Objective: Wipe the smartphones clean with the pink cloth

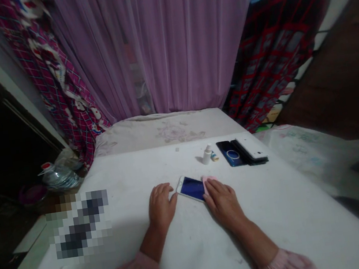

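A white smartphone with a dark blue screen lies at a slant on the white-covered table between my hands. My right hand presses a pink cloth against the phone's right end, covering that part of it. My left hand rests on the table just left of the phone, fingers loosely extended and holding nothing. Its thumb tip comes close to the phone's left end; I cannot tell whether they touch. Behind the phone, a small white spray bottle stands upright.
Next to the bottle is a small yellowish item. Several phones lie farther right. A pixelated patch hides things at the left edge. A large water bottle stands beyond that edge; purple curtains hang behind.
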`<act>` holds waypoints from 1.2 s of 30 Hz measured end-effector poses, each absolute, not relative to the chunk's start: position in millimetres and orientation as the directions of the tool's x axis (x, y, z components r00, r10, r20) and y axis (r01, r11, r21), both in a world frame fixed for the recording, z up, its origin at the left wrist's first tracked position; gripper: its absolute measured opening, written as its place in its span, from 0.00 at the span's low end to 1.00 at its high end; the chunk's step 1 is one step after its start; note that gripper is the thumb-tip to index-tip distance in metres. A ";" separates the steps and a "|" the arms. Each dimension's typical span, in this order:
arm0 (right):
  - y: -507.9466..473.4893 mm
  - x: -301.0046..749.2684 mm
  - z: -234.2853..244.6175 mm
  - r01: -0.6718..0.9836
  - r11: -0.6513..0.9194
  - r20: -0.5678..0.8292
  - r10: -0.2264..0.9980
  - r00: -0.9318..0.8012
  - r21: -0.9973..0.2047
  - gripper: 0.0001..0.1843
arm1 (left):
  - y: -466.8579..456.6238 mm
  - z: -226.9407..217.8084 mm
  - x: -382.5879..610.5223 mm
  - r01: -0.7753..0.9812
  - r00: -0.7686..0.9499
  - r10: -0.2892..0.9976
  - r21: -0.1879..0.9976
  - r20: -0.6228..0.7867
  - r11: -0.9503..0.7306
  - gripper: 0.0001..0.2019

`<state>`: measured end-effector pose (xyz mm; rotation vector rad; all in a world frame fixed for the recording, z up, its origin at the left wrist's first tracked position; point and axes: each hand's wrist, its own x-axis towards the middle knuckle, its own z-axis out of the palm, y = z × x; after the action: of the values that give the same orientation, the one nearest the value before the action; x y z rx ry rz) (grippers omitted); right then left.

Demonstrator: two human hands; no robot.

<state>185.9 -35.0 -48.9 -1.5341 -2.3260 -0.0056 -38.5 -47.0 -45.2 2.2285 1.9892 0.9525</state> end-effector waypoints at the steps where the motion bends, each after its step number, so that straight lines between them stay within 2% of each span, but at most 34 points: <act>1: -36.4 187.4 -48.0 0.896 0.400 0.294 0.895 -0.337 -0.192 0.24 | -51.4 -44.6 -32.7 0.901 0.006 0.903 0.389 0.429 -0.191 0.06; 3: -43.5 188.7 -47.6 0.887 0.413 0.307 0.888 -0.342 -0.208 0.23 | -62.1 -46.8 -18.6 0.905 0.005 0.909 0.384 0.416 -0.181 0.09; 6: -58.4 186.7 -52.0 0.824 0.495 0.388 0.841 -0.376 -0.275 0.21 | -69.9 -51.4 1.3 0.919 0.009 0.937 0.367 0.348 -0.146 0.19; 11: -66.4 184.2 -58.9 0.567 0.653 0.497 0.754 -0.429 -0.501 0.17 | -41.0 -33.4 9.7 0.938 0.058 0.996 0.338 0.065 -0.077 0.25; 14: -60.8 195.6 -56.0 0.499 0.564 0.465 0.825 -0.321 -0.658 0.16 | -28.2 -19.3 10.5 0.947 0.085 0.996 0.311 -0.009 -0.079 0.29; 18: -43.4 222.3 -47.3 0.510 0.291 0.349 0.937 0.019 -0.809 0.18 | -43.0 -27.5 15.6 0.976 0.039 0.999 0.215 0.029 -0.044 0.40; 21: -25.4 228.5 -41.3 0.560 0.231 0.334 0.939 0.087 -0.796 0.19 | -59.4 -49.2 13.7 0.985 0.033 0.993 0.167 0.113 -0.052 0.37; 24: -11.5 216.7 -41.3 0.637 0.385 0.423 0.901 -0.100 -0.668 0.17 | -64.9 -66.7 2.7 0.972 0.141 0.950 0.141 0.278 -0.186 0.32; 27: -4.9 203.0 -48.9 0.669 0.488 0.460 0.855 -0.239 -0.560 0.14 | -61.6 -71.6 -11.2 0.932 0.276 0.880 0.116 0.386 -0.343 0.31; 31: 3.0 197.5 -59.7 0.681 0.420 0.396 0.895 -0.203 -0.600 0.12 | -57.3 -67.3 -20.4 0.896 0.351 0.836 0.108 0.422 -0.431 0.32; 36: 31.3 180.1 -54.4 0.665 0.357 0.305 0.931 -0.199 -0.656 0.11 | -57.7 -65.4 -18.4 0.893 0.357 0.827 0.101 0.434 -0.439 0.32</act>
<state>180.1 31.3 -54.4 -1.3843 -1.9485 0.5066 -18.4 -57.7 -65.4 2.7101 1.7323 0.7121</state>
